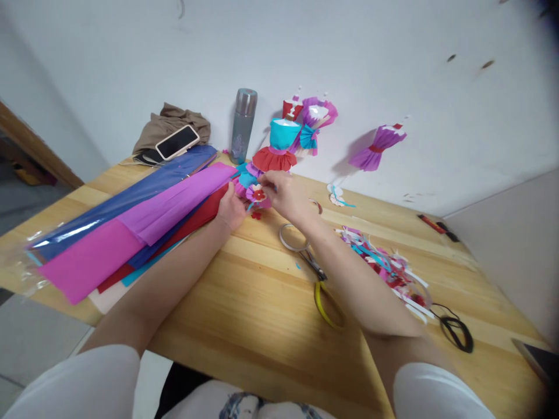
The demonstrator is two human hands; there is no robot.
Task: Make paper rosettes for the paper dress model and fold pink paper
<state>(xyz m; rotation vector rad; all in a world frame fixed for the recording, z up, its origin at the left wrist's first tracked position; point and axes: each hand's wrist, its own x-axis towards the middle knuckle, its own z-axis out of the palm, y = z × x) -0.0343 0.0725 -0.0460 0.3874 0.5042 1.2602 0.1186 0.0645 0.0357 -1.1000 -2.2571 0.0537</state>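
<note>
A small dress form wears a paper dress with a turquoise top and a ruffled skirt in red, purple, pink and turquoise. Low on the skirt sits a paper flower with pale petals and a red centre. My left hand grips the skirt's left edge, thumb in front, its other fingers mostly hidden. My right hand has thumb and forefinger pinched together just above the flower; anything between them is too small to name. A red paper scrap lies below the skirt.
Folded crepe paper lies left, a phone on cloth behind. A flask and more dressed forms stand along the wall. Scissors, a tape roll and paper scraps are around my right forearm.
</note>
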